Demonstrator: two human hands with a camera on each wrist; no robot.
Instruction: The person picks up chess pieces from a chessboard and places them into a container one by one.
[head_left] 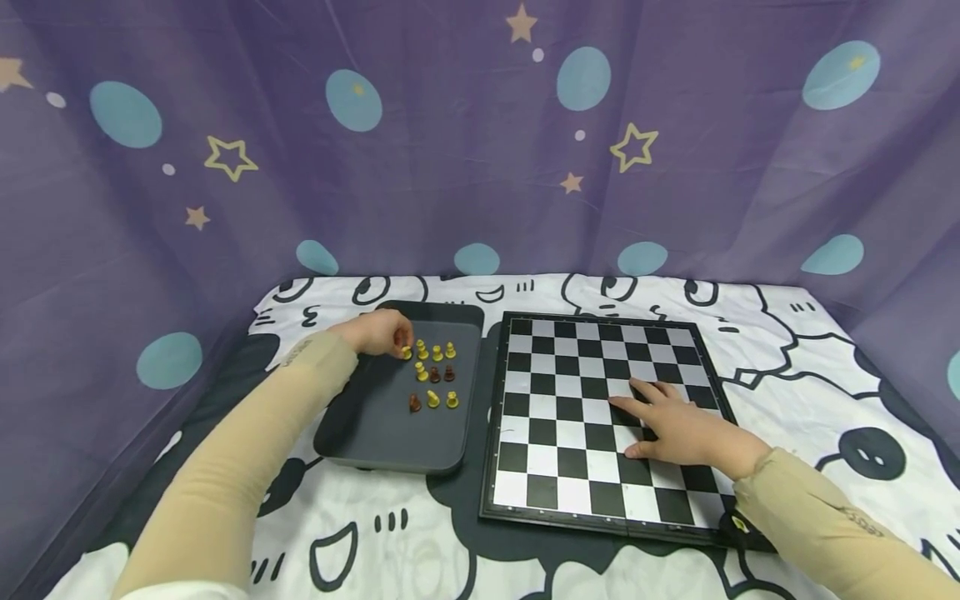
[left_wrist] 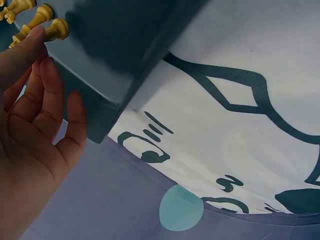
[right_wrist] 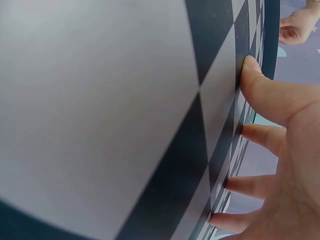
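Note:
My left hand (head_left: 384, 332) reaches over the upper left part of the grey tray (head_left: 367, 429). Its thumb and index finger pinch a yellow chess piece (left_wrist: 57, 30), whose base points away from the hand. Close beside it stand more yellow pieces (head_left: 437, 353) in a loose row. On the black-and-white chessboard (head_left: 542, 429) my right hand (head_left: 671, 425) rests with fingers spread. In the right wrist view its fingertips (right_wrist: 250, 64) press on the squares, and nothing is held there.
Lower in the tray are a few dark brown pieces (head_left: 415, 403) and more yellow ones (head_left: 452, 400). Tray and board lie side by side on a cartoon-print cloth (head_left: 420, 533). Behind hangs a purple curtain (head_left: 450, 167) with stars and blue ovals.

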